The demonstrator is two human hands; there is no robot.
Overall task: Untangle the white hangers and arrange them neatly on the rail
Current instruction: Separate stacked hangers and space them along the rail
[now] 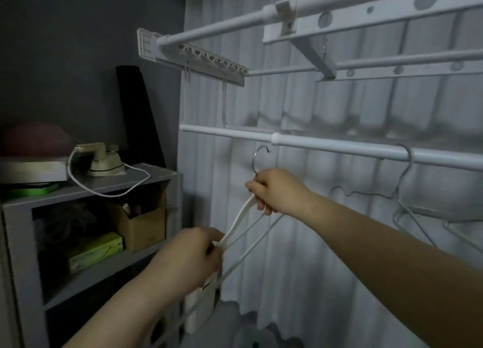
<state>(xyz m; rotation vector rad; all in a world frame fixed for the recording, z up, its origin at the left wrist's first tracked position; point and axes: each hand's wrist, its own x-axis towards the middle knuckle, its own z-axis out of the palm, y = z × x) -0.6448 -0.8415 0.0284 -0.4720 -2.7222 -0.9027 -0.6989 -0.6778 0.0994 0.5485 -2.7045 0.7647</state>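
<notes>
My right hand [275,192] grips the neck of a bundle of white hangers [241,217], just under a metal hook [258,156] that points up below the white rail [339,146]. The hook is off the rail. My left hand [194,253] holds the lower arm of the same bundle, where thin white bars run down to the left. Further right, a thin wire hanger [402,180] hangs by its hook on the rail, with more wire hangers [418,227] below it.
Above is a white drying rack [339,20] with more bars. A pale curtain [326,107] fills the background. At the left stands a grey shelf unit [86,190] with a small iron [103,162], its cord, a cardboard box [143,227] and a green packet [95,251].
</notes>
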